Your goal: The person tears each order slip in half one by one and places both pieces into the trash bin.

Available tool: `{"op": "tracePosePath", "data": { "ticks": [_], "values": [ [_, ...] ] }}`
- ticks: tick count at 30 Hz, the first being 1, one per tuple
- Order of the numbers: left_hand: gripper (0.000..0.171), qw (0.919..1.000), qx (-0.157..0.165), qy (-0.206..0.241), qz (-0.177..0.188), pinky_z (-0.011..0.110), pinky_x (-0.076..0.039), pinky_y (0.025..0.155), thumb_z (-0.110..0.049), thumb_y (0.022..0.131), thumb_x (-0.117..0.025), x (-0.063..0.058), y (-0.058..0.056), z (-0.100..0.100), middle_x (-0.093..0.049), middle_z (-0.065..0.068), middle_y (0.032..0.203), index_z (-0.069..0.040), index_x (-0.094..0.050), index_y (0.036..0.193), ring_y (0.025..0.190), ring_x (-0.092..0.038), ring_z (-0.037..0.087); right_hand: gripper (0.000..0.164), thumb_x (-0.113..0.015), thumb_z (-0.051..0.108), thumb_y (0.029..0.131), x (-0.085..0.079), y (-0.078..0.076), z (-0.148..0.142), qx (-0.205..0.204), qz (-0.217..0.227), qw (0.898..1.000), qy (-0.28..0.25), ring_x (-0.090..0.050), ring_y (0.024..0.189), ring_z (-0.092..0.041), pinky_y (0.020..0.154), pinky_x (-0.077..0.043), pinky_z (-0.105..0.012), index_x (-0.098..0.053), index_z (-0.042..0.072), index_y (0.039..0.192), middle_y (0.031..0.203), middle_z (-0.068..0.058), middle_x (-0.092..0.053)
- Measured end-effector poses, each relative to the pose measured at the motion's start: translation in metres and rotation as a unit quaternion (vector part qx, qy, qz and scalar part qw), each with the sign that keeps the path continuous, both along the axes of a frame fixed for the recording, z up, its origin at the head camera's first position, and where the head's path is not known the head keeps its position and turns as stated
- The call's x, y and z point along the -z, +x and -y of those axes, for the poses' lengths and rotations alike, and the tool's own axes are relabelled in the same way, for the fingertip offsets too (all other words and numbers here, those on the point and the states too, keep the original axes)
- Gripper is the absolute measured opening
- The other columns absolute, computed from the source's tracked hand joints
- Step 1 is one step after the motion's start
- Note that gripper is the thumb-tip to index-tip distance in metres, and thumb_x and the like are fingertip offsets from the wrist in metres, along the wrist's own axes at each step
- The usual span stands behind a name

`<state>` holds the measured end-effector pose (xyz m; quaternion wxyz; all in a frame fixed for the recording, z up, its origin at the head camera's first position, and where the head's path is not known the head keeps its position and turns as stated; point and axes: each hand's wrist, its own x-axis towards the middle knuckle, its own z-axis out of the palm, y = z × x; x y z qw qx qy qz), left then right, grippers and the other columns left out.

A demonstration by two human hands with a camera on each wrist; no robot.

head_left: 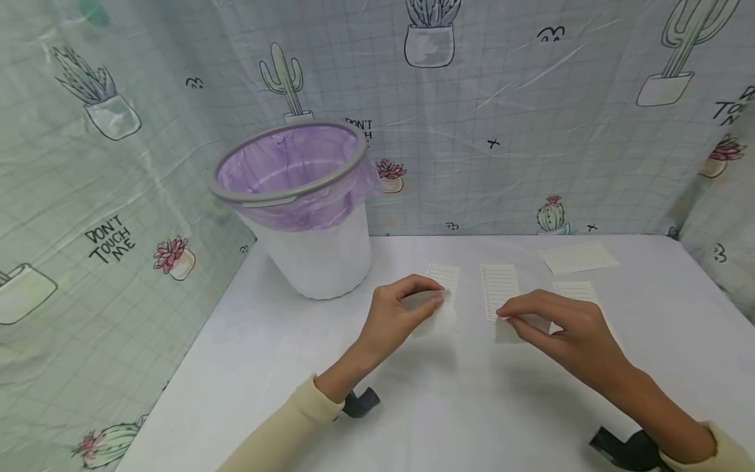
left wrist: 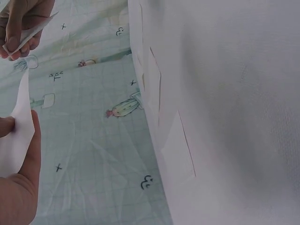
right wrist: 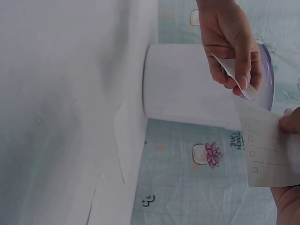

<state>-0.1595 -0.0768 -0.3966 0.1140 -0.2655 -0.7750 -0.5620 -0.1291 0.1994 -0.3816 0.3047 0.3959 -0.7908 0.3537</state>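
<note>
A person's two hands work above a white table [head_left: 425, 413]. The left hand [head_left: 396, 311], thumb and fingers brought together, pinches one small sheet of paper [left wrist: 18, 124] and holds it raised off the tabletop. The right hand [head_left: 569, 324], likewise closed to a pinch, holds a second sheet [right wrist: 268, 154], also raised; from the right wrist this sheet shows ruled lines and a column of small boxes. The two held sheets are apart, side by side in front of the person.

Four further slips lie on the table beyond the hands: a lined slip [head_left: 444, 274] just past the left fingertips, another lined slip [head_left: 499, 285] past the right fingertips, a pale slip [head_left: 578, 257] near the far edge, and a slip partly hidden by the right hand [head_left: 575, 290].

To the left stands a white bin [head_left: 318, 259], upright, with a grey rim and a purple bag [head_left: 295, 157] lining it. Behind hangs a curtain [head_left: 501, 124] printed with potted cacti. The sleeves [head_left: 283, 429] are cream; a black band [head_left: 634, 451] encircles the right wrist.
</note>
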Motion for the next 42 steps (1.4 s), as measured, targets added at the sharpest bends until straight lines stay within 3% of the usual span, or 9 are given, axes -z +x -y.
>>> {"op": "tracePosePath", "data": {
  "ticks": [3, 7, 11, 17, 22, 27, 31, 35, 42],
  "values": [
    [0.015, 1.0000, 0.002, -0.006, -0.007, 0.031, -0.054, 0.094, -0.012, 0.091, -0.078, 0.000, 0.000, 0.001, -0.077, -0.002, 0.105, -0.013, -0.076, 0.106, 0.105, -0.070, 0.009, 0.010, -0.075, 0.018, 0.092, -0.001, -0.001, -0.001, 0.002, 0.007, 1.000, 0.002, -0.067, 0.094, 0.001, 0.086, -0.049, -0.008, -0.078, 0.018, 0.101, 0.098, 0.008, -0.075],
    [0.015, 0.9996, -0.003, -0.016, -0.021, 0.033, -0.055, 0.093, -0.011, 0.091, -0.078, -0.002, 0.001, 0.005, -0.076, -0.001, 0.104, -0.012, -0.075, 0.106, 0.105, -0.070, 0.009, 0.041, -0.082, -0.009, 0.070, -0.002, -0.001, -0.001, 0.013, 0.035, 0.999, 0.017, -0.067, 0.092, 0.002, 0.084, -0.050, -0.008, -0.078, 0.020, 0.099, 0.097, 0.011, -0.074],
    [0.014, 0.9996, -0.015, -0.017, -0.019, 0.037, -0.057, 0.090, -0.010, 0.091, -0.077, -0.002, 0.003, 0.012, -0.076, -0.001, 0.103, -0.012, -0.075, 0.105, 0.104, -0.071, 0.010, 0.042, -0.084, -0.010, 0.070, -0.001, -0.002, 0.001, 0.016, 0.064, 0.997, 0.031, -0.067, 0.092, 0.004, 0.082, -0.050, -0.008, -0.078, 0.020, 0.100, 0.096, 0.013, -0.074],
    [0.014, 0.9997, -0.019, -0.013, 0.001, 0.046, -0.059, 0.085, -0.010, 0.091, -0.077, -0.001, 0.006, 0.024, -0.076, -0.001, 0.104, -0.012, -0.076, 0.105, 0.104, -0.071, 0.011, 0.046, -0.087, -0.011, 0.067, -0.001, -0.004, 0.006, -0.004, 0.047, 0.999, 0.024, -0.070, 0.091, 0.001, 0.078, -0.053, -0.011, -0.079, 0.019, 0.101, 0.097, 0.011, -0.076],
    [0.015, 0.9990, -0.038, -0.024, -0.002, 0.041, -0.059, 0.086, -0.010, 0.091, -0.077, -0.002, 0.008, 0.039, -0.076, -0.001, 0.106, -0.012, -0.075, 0.106, 0.108, -0.070, 0.013, 0.037, -0.087, -0.001, 0.075, -0.002, -0.007, 0.011, -0.024, 0.045, 0.999, 0.016, -0.073, 0.089, -0.006, 0.075, -0.053, -0.012, -0.079, 0.022, 0.103, 0.098, 0.012, -0.076],
    [0.015, 0.9981, -0.052, -0.032, 0.004, 0.036, -0.059, 0.086, -0.012, 0.091, -0.078, -0.003, 0.009, 0.054, -0.076, -0.001, 0.107, -0.013, -0.076, 0.106, 0.109, -0.069, 0.015, 0.041, -0.085, -0.009, 0.073, -0.003, -0.009, 0.022, -0.040, 0.065, 0.997, 0.000, -0.072, 0.089, -0.006, 0.077, -0.053, -0.012, -0.079, 0.018, 0.103, 0.098, 0.009, -0.077],
    [0.012, 0.9974, -0.061, -0.036, 0.007, 0.025, -0.056, 0.072, -0.012, 0.092, -0.077, -0.005, 0.010, 0.064, -0.076, -0.003, 0.105, -0.014, -0.076, 0.104, 0.107, -0.070, 0.014, 0.041, -0.083, -0.013, 0.073, -0.005, -0.012, 0.033, -0.056, 0.073, 0.996, -0.006, -0.071, 0.091, -0.005, 0.079, -0.053, -0.012, -0.080, 0.014, 0.103, 0.098, 0.005, -0.077],
    [0.011, 0.9973, -0.063, -0.038, 0.001, 0.020, -0.045, 0.054, -0.010, 0.093, -0.075, -0.010, 0.011, 0.071, -0.076, -0.005, 0.103, -0.016, -0.077, 0.102, 0.104, -0.070, 0.013, 0.042, -0.081, -0.016, 0.073, -0.006, -0.016, 0.040, -0.080, 0.060, 0.995, -0.019, -0.070, 0.093, -0.006, 0.079, -0.053, -0.012, -0.080, 0.012, 0.105, 0.098, 0.003, -0.077],
    [0.013, 0.9960, -0.074, -0.045, -0.018, 0.020, -0.037, 0.048, -0.008, 0.092, -0.075, -0.019, 0.011, 0.084, -0.076, -0.006, 0.100, -0.018, -0.077, 0.100, 0.102, -0.069, 0.012, 0.047, -0.078, -0.019, 0.075, -0.011, -0.020, 0.050, -0.097, 0.069, 0.993, -0.028, -0.069, 0.095, -0.008, 0.077, -0.053, -0.013, -0.079, 0.015, 0.106, 0.102, 0.004, -0.075]
  ]
}}
